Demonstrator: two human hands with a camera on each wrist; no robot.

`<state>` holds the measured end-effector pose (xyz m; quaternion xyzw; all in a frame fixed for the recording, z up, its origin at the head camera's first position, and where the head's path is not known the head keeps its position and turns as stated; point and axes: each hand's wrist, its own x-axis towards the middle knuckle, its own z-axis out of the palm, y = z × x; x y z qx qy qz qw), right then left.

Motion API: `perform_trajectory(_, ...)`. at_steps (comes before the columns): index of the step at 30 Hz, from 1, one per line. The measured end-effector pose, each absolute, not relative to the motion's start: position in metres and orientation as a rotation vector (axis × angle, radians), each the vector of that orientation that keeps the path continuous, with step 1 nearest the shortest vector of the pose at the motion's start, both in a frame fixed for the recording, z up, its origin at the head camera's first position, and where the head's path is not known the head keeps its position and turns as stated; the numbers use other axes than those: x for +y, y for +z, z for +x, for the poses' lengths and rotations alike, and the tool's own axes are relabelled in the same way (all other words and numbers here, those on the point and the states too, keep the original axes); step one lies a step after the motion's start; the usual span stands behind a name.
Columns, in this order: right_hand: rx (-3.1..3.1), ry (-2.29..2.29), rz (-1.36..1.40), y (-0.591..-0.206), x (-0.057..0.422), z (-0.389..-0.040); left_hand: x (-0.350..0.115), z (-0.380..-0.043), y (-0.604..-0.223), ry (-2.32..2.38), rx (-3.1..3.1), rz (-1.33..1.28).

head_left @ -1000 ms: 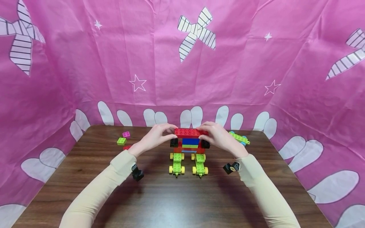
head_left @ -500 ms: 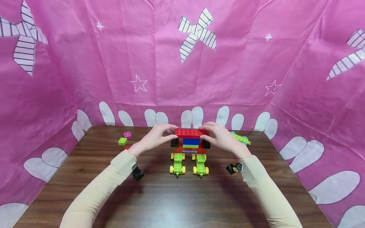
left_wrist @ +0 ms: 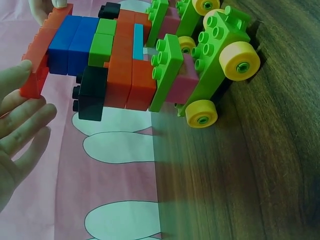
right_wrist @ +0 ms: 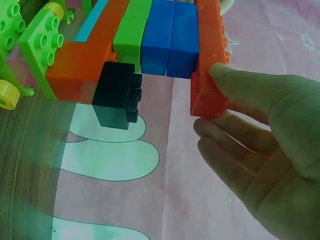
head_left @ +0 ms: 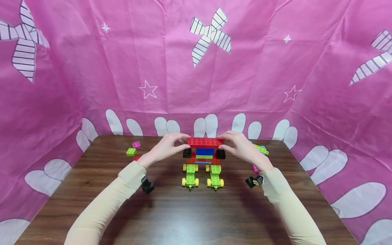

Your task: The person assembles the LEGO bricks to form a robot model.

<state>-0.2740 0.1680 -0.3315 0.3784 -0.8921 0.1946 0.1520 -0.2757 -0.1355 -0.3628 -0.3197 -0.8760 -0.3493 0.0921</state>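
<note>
A figure of toy building bricks stands mid-table on two lime wheeled bases [head_left: 190, 177] with yellow wheels. Across its top lies a long red brick [head_left: 205, 142], over stacked blue bricks [head_left: 205, 151]. My left hand [head_left: 167, 146] pinches the red brick's left end, thumb in front. At the other end my right hand [head_left: 242, 147] pinches it, with the thumb [right_wrist: 225, 75] on its face and the fingers behind. A black brick [left_wrist: 92, 92] juts from each side of the orange middle layers [right_wrist: 80, 70]. Part of the red brick's ends is hidden by fingers.
Left of the figure lie a pink brick [head_left: 136, 144], a lime brick [head_left: 131, 151] and a partly hidden red brick [head_left: 136, 158]. Behind my right forearm are another lime wheeled base [head_left: 261, 149] and a pink brick [head_left: 255, 168]. Pink cloth surrounds the table [head_left: 190, 217].
My right hand has slid rightward along the red brick to its right end, uncovering more of its front. The left hand and the brick figure look unmoved.
</note>
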Motion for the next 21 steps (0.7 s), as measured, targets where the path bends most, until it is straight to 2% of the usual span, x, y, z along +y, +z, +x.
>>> perform_trajectory(11,-2.565,0.582,1.081,-0.333,0.167,-0.273,-0.147,-0.271,-0.359,-0.989,-2.620,-0.960)
perform_trajectory(21,-2.537,0.598,1.090,-0.336,0.169,-0.277,-0.187,-0.268,-0.362,-0.861,-2.668,-0.910)
